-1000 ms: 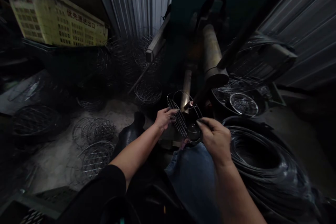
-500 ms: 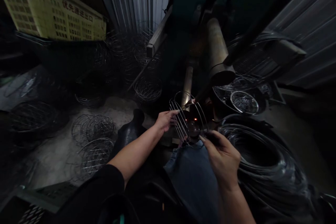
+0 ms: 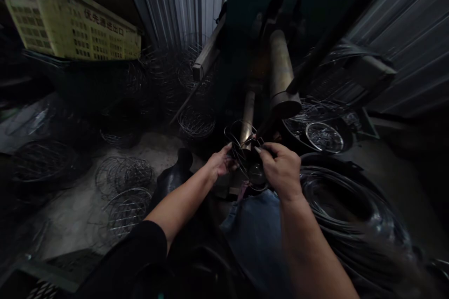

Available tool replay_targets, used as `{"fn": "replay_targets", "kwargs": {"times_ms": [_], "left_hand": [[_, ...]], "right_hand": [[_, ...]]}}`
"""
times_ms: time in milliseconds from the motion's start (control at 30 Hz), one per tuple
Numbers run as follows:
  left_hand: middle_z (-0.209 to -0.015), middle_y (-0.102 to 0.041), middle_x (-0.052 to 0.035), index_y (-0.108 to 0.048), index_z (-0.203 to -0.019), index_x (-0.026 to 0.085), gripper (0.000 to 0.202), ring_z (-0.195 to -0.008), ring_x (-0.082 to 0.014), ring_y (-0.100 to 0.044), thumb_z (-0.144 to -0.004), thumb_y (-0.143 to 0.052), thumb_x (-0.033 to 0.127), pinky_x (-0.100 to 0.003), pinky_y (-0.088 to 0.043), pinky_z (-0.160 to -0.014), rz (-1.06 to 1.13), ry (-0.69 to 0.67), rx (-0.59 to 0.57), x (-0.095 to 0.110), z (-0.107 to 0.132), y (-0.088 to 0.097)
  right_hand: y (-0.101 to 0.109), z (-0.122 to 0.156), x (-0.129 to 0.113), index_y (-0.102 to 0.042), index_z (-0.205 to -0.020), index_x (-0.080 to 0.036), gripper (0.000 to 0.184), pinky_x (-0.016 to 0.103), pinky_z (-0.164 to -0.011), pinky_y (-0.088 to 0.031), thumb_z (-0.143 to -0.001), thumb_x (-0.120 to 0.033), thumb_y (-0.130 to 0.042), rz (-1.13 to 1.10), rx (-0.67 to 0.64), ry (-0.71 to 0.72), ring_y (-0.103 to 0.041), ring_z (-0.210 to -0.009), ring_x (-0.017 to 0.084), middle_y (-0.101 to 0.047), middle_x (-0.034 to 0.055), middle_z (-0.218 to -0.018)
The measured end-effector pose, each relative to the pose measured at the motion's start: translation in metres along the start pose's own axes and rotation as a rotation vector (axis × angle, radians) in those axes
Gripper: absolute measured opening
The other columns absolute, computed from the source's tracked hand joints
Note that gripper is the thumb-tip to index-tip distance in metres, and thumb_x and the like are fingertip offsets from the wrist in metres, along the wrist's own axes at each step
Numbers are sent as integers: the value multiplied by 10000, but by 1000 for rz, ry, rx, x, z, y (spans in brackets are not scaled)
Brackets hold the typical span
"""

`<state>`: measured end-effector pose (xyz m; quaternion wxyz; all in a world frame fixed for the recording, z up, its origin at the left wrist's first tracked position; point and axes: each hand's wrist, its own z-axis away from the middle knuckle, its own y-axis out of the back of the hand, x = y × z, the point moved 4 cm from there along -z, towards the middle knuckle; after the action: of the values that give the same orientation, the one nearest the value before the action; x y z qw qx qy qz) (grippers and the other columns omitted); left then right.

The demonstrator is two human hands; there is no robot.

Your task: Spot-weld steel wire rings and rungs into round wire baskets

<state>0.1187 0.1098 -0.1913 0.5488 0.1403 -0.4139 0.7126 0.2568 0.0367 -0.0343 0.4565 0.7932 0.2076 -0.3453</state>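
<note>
Steadying a thin, dark, round wire frame [image 3: 240, 153] between two bare hands, a person is working in front of a slim brass-coloured metal cylinder [image 3: 248, 114]. The left hand [image 3: 220, 163] is curling around the frame's left side, its thumb lying along the wire and its fingers bending beneath, apparently gripping lightly. The right hand [image 3: 283, 168] is pinching wire on the opposite side, thumb and forefinger closing narrowly together.

The frame is sitting directly between the hands, just beyond the denim-clad knee [image 3: 254, 238]. It is tilting on edge rather than lying flat, its longer visible line running from beside the cylinder back toward the person and slightly rightward; darkness is hiding much of its lower part. The cylinder's near end is appearing within the outline of the wires, though whether they are touching it, one cannot tell.

Beside that end, a slender dark metal arm [image 3: 265, 130] is ending in a small pinkish tip [image 3: 254, 137]. The right hand is being the nearer one, its fingertips hovering just below and right of this tip, while the left is staying farther off, leftward.
</note>
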Motion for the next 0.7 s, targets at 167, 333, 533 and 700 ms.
{"fn": "replay_targets", "kwargs": {"times_ms": [167,333,533,700], "left_hand": [[-1103,-649,-137,-650,-1098,123,549,-1089,-301,-607,-658,-781,424,-442,-507,-922,-365,-354,60,-1,25,20],[-1344,-568,-143,-575,-1303,170,684,-1288,-316,-483,-681,-752,390,-476,-369,-1113,-1042,-1346,-128,2,56,-1],[-1229,-652,-152,-564,-1293,148,722,-1151,-289,-609,-681,-771,470,-448,-484,-1023,-1004,-1363,-108,8,54,-9],[-1222,-655,-179,-584,-1251,93,733,-1135,-288,-631,-642,-817,427,-429,-504,-1018,-897,-1318,-28,18,54,-3]], "right_hand": [[25,53,45,-729,-858,-198,301,398,-876,-520,-711,-460,-717,-132,48,-130,-669,-973,262,-720,102,-1055],[22,95,77,-745,-845,-199,242,406,-823,-559,-733,-411,-712,-290,-96,-172,-694,-882,250,-739,91,-934],[20,72,33,-715,-903,-184,154,364,-832,-544,-861,-268,-593,-74,29,192,-680,-860,210,-725,80,-923],[11,48,14,-680,-868,-168,214,369,-798,-530,-885,-270,-493,70,74,297,-665,-813,222,-715,102,-869]]}}
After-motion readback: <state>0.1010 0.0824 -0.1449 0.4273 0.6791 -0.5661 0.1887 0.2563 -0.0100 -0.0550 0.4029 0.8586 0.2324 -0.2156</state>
